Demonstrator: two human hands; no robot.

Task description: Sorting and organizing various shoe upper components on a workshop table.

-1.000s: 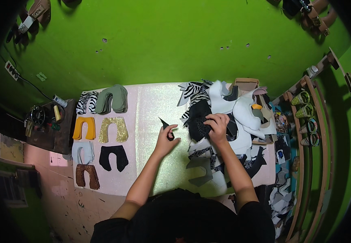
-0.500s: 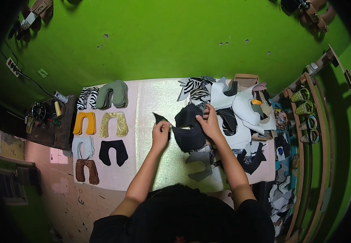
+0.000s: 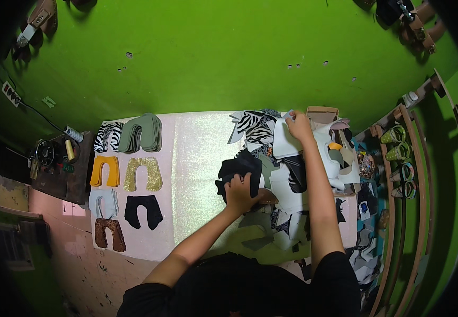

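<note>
My left hand (image 3: 240, 194) is closed on a bunch of black material pieces (image 3: 235, 168) at the left edge of the scrap pile. Farther off, my right hand (image 3: 299, 128) pinches the upper edge of a white sheet piece (image 3: 286, 142). Zebra-patterned scraps (image 3: 254, 124) lie just left of that hand. Under and around both arms spreads a heap of white, grey and black offcuts (image 3: 287, 193). A small brown piece (image 3: 267, 196) shows beside my left fingers.
On the table's left lie U-shaped piles: zebra (image 3: 108, 136), olive (image 3: 142, 134), yellow (image 3: 105, 170), gold (image 3: 143, 174), pale grey (image 3: 103, 203), black (image 3: 143, 210) and leopard (image 3: 109, 234). A wooden rack (image 3: 390, 211) with sandals (image 3: 395, 134) stands right. A dark side table (image 3: 60, 174) holds thread spools.
My left hand has moved right and gathered the black pieces. My right hand has let go of them and reached farther away to the white piece.
</note>
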